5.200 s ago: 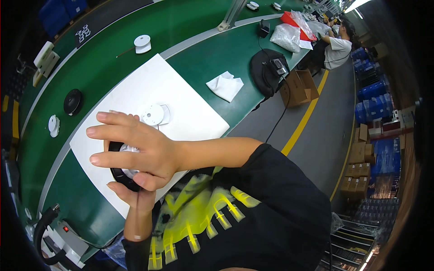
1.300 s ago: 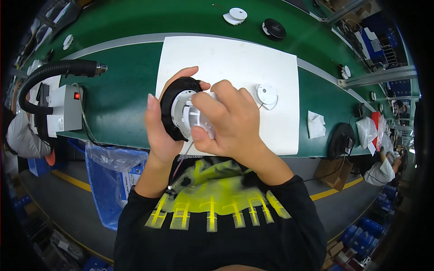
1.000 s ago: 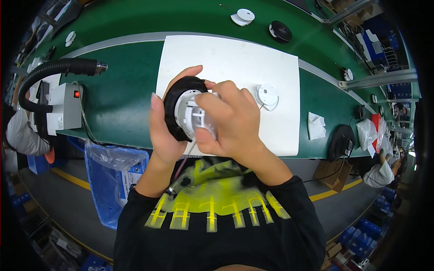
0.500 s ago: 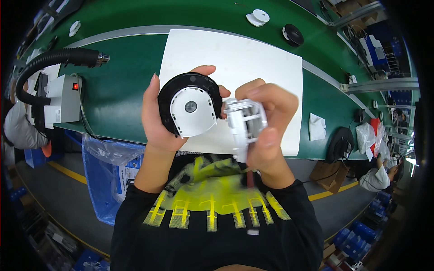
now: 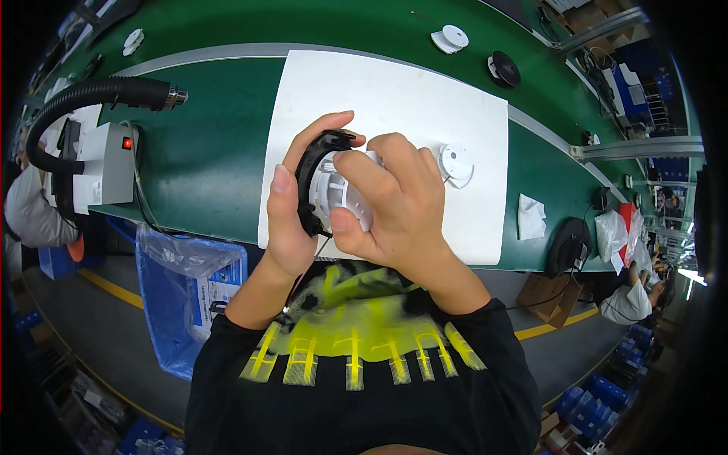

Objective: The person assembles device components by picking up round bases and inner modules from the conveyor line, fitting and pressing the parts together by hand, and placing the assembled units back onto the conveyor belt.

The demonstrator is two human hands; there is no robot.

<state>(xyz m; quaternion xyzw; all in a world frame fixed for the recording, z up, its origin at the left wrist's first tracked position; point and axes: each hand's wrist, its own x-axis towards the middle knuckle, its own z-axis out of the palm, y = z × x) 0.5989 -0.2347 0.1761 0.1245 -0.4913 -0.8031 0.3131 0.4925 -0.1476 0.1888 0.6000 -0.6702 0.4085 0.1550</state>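
Observation:
Over the white sheet (image 5: 371,80), my left hand (image 5: 285,227) grips a round black housing (image 5: 306,186), turned on edge, with thumb and fingers around its rim. My right hand (image 5: 402,193) holds a white plastic part (image 5: 324,189) with ribs and openings against the housing's right side. My right fingers cover much of that part, so I cannot tell whether the two pieces are joined. A thin cable (image 5: 322,247) hangs below them. To the right of my right hand, a white disc-shaped part (image 5: 456,164) lies on the sheet.
A gooseneck tube (image 5: 98,92) rises from a white box (image 5: 114,167) on the left. More parts, a white one (image 5: 450,38) and a black one (image 5: 504,69), sit on the green belt beyond. A blue bin (image 5: 171,303) stands below left; a white cloth (image 5: 531,216) lies right.
My right hand has moved left, bringing the white part against the black housing, which has turned on edge. The white disc on the sheet has come into view. Parts on the belt have shifted right.

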